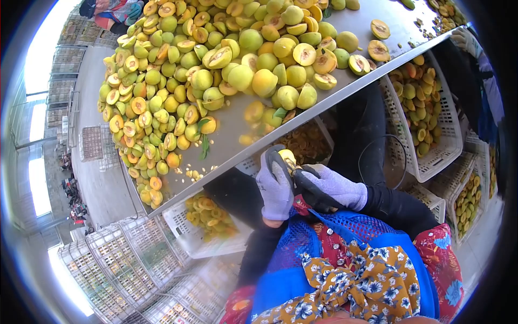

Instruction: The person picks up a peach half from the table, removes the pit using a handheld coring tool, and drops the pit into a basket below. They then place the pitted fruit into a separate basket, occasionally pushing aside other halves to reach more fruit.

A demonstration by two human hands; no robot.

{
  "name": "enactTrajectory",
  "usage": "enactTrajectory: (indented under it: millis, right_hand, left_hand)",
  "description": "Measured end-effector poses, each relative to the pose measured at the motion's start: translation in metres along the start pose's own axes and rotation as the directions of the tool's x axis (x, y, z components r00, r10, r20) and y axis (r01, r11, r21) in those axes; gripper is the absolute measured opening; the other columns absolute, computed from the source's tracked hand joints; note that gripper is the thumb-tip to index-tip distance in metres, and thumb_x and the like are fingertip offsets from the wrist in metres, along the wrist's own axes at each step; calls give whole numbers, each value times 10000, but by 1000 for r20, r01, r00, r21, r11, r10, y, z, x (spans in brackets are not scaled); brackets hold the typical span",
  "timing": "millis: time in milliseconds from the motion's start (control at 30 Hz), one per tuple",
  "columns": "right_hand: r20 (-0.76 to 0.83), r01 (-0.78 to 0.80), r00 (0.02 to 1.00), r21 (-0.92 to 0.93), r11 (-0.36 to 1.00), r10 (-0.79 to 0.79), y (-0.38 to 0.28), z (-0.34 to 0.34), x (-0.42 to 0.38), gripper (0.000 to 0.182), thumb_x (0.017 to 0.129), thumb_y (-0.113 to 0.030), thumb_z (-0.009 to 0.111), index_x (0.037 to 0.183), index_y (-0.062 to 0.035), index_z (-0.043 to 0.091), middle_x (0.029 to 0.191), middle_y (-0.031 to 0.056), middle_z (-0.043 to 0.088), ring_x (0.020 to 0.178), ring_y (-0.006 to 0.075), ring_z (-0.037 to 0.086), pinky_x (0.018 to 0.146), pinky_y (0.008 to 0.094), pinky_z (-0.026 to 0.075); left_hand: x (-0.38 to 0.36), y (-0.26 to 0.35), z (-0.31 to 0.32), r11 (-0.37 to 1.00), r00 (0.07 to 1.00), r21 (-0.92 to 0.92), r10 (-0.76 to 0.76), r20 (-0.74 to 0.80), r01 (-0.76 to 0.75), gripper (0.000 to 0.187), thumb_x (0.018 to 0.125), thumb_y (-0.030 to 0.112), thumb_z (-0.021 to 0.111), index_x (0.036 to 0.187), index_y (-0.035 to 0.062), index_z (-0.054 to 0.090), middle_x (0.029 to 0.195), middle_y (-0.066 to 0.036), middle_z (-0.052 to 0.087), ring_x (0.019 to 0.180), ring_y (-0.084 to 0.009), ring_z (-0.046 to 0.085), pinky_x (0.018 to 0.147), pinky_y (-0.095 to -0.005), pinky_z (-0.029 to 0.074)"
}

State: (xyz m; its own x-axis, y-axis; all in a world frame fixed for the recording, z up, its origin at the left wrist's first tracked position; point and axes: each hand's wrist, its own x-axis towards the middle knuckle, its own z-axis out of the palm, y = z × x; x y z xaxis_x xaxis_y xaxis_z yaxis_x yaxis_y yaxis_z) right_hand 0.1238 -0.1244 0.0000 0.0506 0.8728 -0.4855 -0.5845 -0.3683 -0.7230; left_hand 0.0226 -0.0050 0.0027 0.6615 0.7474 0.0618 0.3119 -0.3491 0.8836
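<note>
My left hand [276,183], in a light purple glove with dark palm, is closed around a yellow fruit piece [287,157]. Close against it, my right hand [329,188], gloved the same way, has its fingers wrapped round something at the same fruit; what it grips is mostly hidden. Both hands are in front of my body, just below the metal table edge [302,117]. On the table lies a large heap of green-yellow fruit [202,79], many cut in half, with loose pits [192,174] and a few green leaves [205,146].
Under the table, a white crate [210,245] holds fruit halves, and another crate [312,141] is partly hidden behind my hands. More filled crates [426,162] stand at the right. Stacked crates [127,259] are at lower left. Other people [116,12] are at the upper left and right edge.
</note>
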Motion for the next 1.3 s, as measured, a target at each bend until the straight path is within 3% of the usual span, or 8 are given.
enactTrajectory:
  millis: [133,433,633,733,867,1000,1200,1300]
  right_hand:
    - [164,362,825,-888,284,-540,7,1,-3,241,993,-198,497,1013,35,555,768,227,613,694,382,654,575,480,496]
    - [-76,113,954,-804,584,-290,5,10,-5,317,1016,-287,484,991,15,573,756,236,632,692,378,643,595,468,495]
    - [210,59,976,-7,998,-56,-11,0,-5,375,1028,-380,489,916,-41,600,719,71,625,628,211,623,571,332,470]
    - [524,-504,840,656,562,142,-15,-1,-8,399,1036,-444,457,984,-64,567,605,15,490,382,68,434,325,190,339]
    - [753,-750,653,657,71,-78,9,-3,2,413,1035,-449,450,964,-53,542,570,-10,406,350,37,362,294,163,317]
    - [730,-728,669,682,77,-139,20,-3,4,404,1037,-441,451,970,-54,544,579,-5,420,354,34,362,297,164,314]
    - [504,-298,863,574,763,-42,-14,7,-16,389,1036,-433,469,955,-60,547,585,25,470,423,72,438,358,189,330]
    - [416,-287,909,649,705,-12,-15,5,-9,392,1036,-424,468,993,-46,563,579,20,471,406,72,424,352,188,325]
  left_hand:
    - [-2,-10,-2,963,982,-195,-175,76,187,359,1070,270,390,1104,-4,620,958,-144,659,855,-220,643,790,-347,517]
    - [-15,-11,-5,998,998,-8,-60,7,60,329,1068,236,398,1117,-6,614,986,-145,652,895,-228,640,810,-342,506]
    - [-11,-1,3,981,993,-192,-42,-109,20,357,1070,249,394,1152,-32,597,1030,-146,655,905,-220,642,820,-340,509]
    - [-5,-6,-5,944,999,-329,-7,31,16,427,1073,330,390,1158,-41,584,1009,-143,661,890,-208,644,812,-330,517]
    - [-5,-9,-7,766,946,-579,-118,302,281,527,1061,447,361,1161,-26,571,947,-141,668,843,-193,652,770,-316,536]
    - [-4,-9,-4,782,939,-555,-110,325,284,539,1057,469,358,1170,-19,557,923,-127,672,813,-184,654,746,-307,542]
    - [-12,-54,0,797,967,-553,-242,79,244,328,991,289,568,1197,36,531,1013,-80,644,878,-183,645,755,-304,533]
    - [-20,-61,-56,977,951,-50,-212,-227,206,371,1005,309,537,1242,23,523,1007,-121,661,877,-252,655,760,-356,533]
